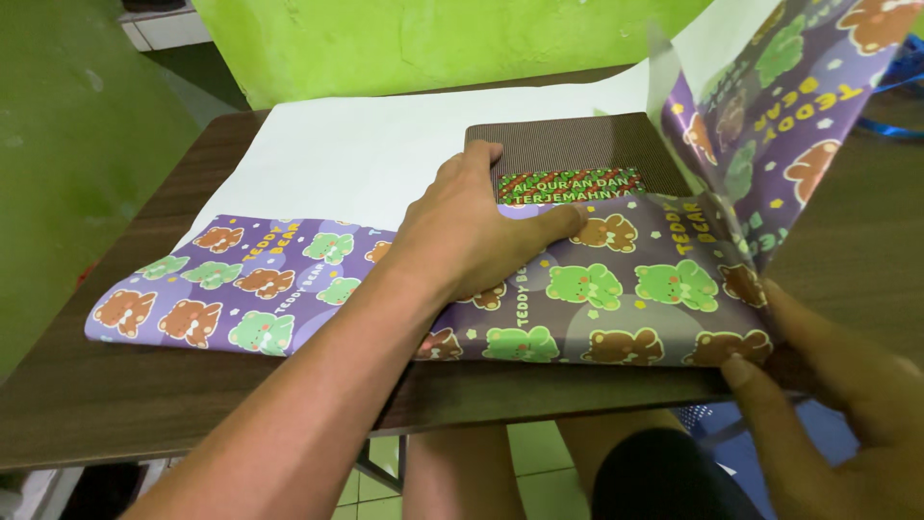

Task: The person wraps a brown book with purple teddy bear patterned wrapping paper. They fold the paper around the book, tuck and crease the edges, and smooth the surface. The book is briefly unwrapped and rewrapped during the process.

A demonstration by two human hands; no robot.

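Right hand [847,404] pinches purple wrapping paper [616,299] over brown book [577,144].

left hand [472,236]: bare, no ring or watch
right hand [837,404]: bare, no glove
forearms: sleeveless
legs: dark shorts [664,477], bare knees

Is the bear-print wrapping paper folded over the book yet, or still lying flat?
Partly folded: purple bear-print wrapping paper covers the brown ribbed book's near half; far half bare.

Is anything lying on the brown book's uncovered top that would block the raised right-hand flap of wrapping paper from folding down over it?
Nothing visible. The book shows a bare top beyond the left hand, which presses the paper nearer the front. The raised flap stands free beside it.
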